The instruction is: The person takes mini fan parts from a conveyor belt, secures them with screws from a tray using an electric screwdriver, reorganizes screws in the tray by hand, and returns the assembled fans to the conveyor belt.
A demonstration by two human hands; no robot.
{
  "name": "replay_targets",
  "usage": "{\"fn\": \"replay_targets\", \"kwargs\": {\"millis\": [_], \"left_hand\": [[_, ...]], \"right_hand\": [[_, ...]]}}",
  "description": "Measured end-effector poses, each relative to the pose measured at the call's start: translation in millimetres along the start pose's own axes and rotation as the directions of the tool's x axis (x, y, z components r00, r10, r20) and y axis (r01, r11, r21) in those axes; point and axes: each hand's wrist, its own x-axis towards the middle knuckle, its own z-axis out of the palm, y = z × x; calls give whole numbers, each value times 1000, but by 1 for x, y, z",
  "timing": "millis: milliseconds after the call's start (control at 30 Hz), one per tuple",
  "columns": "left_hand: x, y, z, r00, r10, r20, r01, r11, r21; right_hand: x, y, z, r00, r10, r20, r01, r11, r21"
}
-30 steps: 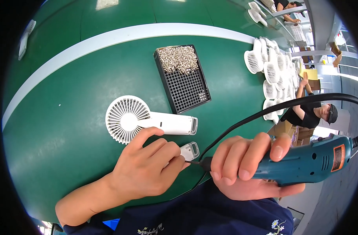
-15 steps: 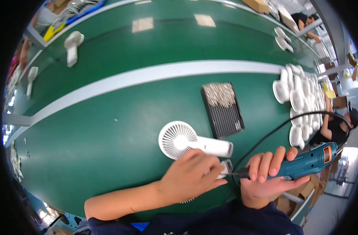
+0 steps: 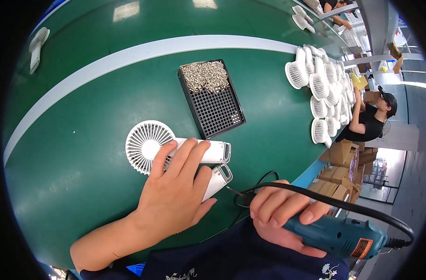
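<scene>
Our right hand (image 3: 280, 212) grasps the teal screwdriver (image 3: 332, 233).
Our left hand (image 3: 168, 200) is spread over the white fan (image 3: 150, 148), at left on the green tabletop (image 3: 73, 186); whether it grips the nearer white handle (image 3: 216, 182), we cannot tell. The screwdriver's tip is just beside this handle; the black tray (image 3: 208, 114) of metal pieces (image 3: 206, 77) lies farther.

Brown cardboard boxes (image 3: 336, 176) at right, lower in view than co-worker (image 3: 360, 126) in black short-sleeved shirt (image 3: 365, 129) and dark cap (image 3: 390, 103). Long white strip (image 3: 175, 43) crosses green tabletop (image 3: 82, 172); beyond it, far left, white handheld fan (image 3: 36, 51).
</scene>
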Motion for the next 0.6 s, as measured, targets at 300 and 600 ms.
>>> {"fn": "replay_targets", "kwargs": {"millis": [300, 600], "left_hand": [[-1, 3, 4, 1000, 2, -8, -2, 1000, 2], [1, 0, 1, 1000, 11, -3, -11, 1000, 26]], "right_hand": [[-4, 10, -12, 996, 53, 70, -54, 999, 8], [-7, 23, -9, 997, -30, 68, 26, 998, 61]]}}
